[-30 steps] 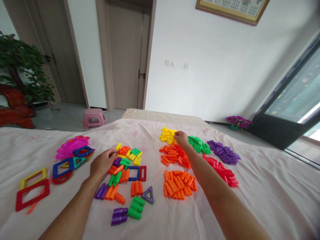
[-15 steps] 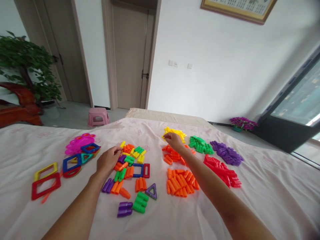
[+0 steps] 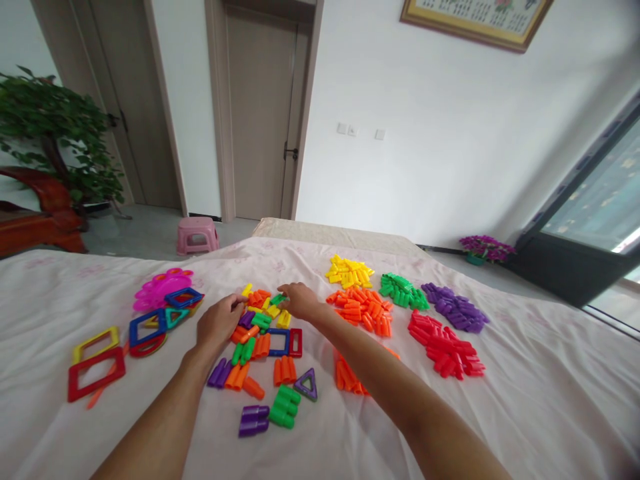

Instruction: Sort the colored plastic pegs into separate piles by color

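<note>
My left hand [image 3: 219, 321] is at the left edge of a mixed pile of plastic building pieces, its thumb and fingers curled together. Whatever it may hold is hidden. Over the far right side of that pile reaches my right hand [image 3: 300, 300], fingers and thumb apart, beside a green piece [image 3: 278, 299] and yellow pieces [image 3: 283, 319]. Purple pieces [image 3: 247, 319] and orange pieces [image 3: 261, 346] lie in the same pile. Closer to me are larger green pieces [image 3: 285, 405] and purple pieces [image 3: 254, 420].
Sorted heaps lie to the right: yellow [image 3: 350, 272], orange [image 3: 363, 308], green [image 3: 403, 291], purple [image 3: 455, 307] and red [image 3: 445, 343]. My right forearm partly covers another orange heap [image 3: 347, 375]. Frame-shaped tiles [image 3: 95, 395] and a pink flower-shaped tray [image 3: 156, 291] are at left.
My right hand has moved left and nearer, from the yellow heap to the mixed pile. The left hand stays by the pile's left edge.
</note>
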Demonstrator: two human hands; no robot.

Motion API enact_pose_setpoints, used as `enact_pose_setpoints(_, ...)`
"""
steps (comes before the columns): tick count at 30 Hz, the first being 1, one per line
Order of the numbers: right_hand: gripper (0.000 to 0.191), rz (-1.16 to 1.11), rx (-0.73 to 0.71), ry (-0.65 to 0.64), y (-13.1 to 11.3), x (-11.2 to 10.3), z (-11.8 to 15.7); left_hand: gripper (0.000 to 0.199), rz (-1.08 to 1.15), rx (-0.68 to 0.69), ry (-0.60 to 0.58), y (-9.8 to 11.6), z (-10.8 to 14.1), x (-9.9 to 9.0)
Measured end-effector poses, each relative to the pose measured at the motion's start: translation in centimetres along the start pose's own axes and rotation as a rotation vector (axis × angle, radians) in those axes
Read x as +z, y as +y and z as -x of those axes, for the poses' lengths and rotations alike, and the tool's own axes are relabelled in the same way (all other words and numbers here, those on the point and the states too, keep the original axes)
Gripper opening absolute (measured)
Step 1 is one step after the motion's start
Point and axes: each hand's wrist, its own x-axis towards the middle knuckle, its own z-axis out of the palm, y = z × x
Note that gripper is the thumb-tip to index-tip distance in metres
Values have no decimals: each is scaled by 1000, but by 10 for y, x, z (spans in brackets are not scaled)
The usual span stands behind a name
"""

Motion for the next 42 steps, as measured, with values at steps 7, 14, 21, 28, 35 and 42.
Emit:
enact_pose_setpoints(7, 35, -105, -56, 54, 3, -4, 6, 40, -23, 8, -7, -4, -2, 2)
enact_pose_setpoints(14, 14, -677, 72, 206, 29, -8, 18, 37, 32, 51, 41, -8, -4, 6)
enact_pose_setpoints(21, 12, -1030, 103, 151, 34, -9, 27, 42, 323, 334, 154, 2, 2, 9)
enact_pose_setpoints(28, 13, -1062, 5, 129, 8, 6, 27, 47, 526, 392, -70, 17, 6, 15)
enact_pose_setpoints(35, 14, -960, -64, 205, 11, 6, 33, 45, 544, 384, -129, 23, 11, 9)
enact_pose_setpoints(42, 18, -801, 177, 496, 108, -47, 58, 47, 496, 339, -59, 14, 7, 15)
